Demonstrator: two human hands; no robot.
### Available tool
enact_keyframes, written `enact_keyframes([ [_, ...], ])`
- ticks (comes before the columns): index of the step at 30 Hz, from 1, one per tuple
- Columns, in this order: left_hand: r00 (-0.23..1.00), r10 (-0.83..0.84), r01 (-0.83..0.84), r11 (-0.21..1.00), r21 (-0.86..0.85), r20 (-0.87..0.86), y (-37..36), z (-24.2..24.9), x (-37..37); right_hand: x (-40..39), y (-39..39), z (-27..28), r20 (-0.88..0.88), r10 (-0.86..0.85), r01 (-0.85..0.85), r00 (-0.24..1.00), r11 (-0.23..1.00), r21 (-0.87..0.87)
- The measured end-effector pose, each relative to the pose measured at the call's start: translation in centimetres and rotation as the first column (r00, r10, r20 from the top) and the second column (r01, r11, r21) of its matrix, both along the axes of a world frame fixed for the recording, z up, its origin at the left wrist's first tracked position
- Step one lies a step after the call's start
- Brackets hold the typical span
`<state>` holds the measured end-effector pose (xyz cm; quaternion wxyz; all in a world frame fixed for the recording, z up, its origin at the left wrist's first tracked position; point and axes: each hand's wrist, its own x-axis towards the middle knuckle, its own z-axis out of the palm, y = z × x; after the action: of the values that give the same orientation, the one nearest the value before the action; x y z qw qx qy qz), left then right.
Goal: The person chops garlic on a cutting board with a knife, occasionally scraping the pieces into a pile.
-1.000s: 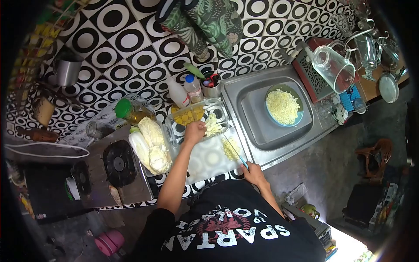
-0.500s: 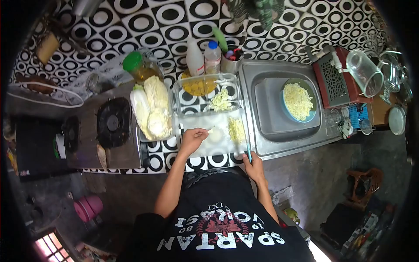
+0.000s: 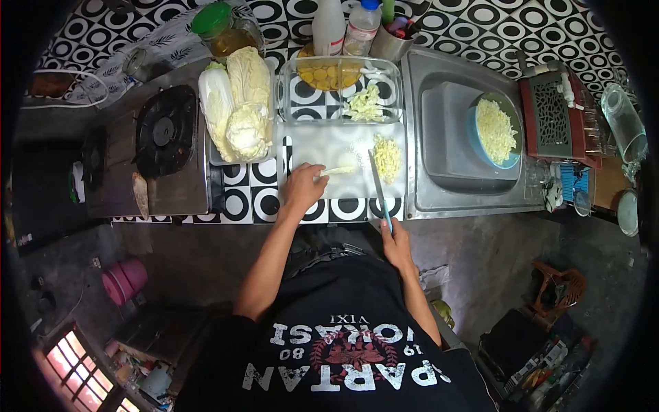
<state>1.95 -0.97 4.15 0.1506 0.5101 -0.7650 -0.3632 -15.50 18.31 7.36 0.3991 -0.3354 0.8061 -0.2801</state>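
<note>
My left hand (image 3: 305, 186) pinches the end of a thin pale vegetable strip (image 3: 339, 170) over the translucent cutting board (image 3: 302, 147). My right hand (image 3: 395, 240) is closed on the blue handle of a knife (image 3: 379, 189), its blade pointing away from me beside a heap of finely chopped pale green pieces (image 3: 387, 159) at the board's right side. Behind the board stands a clear divided container (image 3: 341, 122) with cut pieces (image 3: 364, 104) in its right part. A tray at the left holds whole cabbages (image 3: 247, 130).
The sink (image 3: 443, 189) on the right holds a blue bowl (image 3: 509, 163) of chopped vegetable. A gas stove (image 3: 180, 185) is at the left. Behind the container stand a white bottle (image 3: 329, 27), a blue-capped bottle (image 3: 362, 31) and a green-lidded jar (image 3: 230, 41).
The camera view has shifted, so the counter appears higher. The strip now lies flatter and extends rightward from my left hand. The knife blade shows more clearly, left of the chopped heap.
</note>
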Motion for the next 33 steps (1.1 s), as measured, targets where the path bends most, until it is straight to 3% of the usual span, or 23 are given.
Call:
enact_keyframes([
  [4, 0.996, 0.019, -0.030, 0.992, 0.125, 0.090, 0.0, -0.8, 0.2, -0.1, -0.4, -0.5, 0.032, 0.047, -0.046, 0.998, 0.999, -0.011],
  [7, 0.995, 0.025, -0.032, 0.997, 0.070, 0.093, 0.1, -1.0, 0.4, 0.3, -0.8, -1.0, 0.000, 0.160, -0.159, 0.987, 0.984, 0.080],
  [23, 0.995, -0.034, 0.037, 0.999, -0.033, 0.095, 0.4, -0.9, -0.3, 1.5, -0.1, -0.7, 0.042, 0.153, -0.158, 0.987, 0.967, 0.198],
  [28, 0.997, -0.013, 0.010, 0.999, 0.030, 0.076, 0.3, -1.0, -0.1, 2.2, -0.8, -1.1, -0.105, 0.182, -0.156, 0.978, 0.963, 0.218],
  [33, 0.999, -0.005, 0.004, 1.000, 0.016, 0.044, 0.5, -1.3, -0.2, 1.9, -2.4, -1.0, -0.129, 0.250, -0.208, 0.960, 0.939, 0.275],
])
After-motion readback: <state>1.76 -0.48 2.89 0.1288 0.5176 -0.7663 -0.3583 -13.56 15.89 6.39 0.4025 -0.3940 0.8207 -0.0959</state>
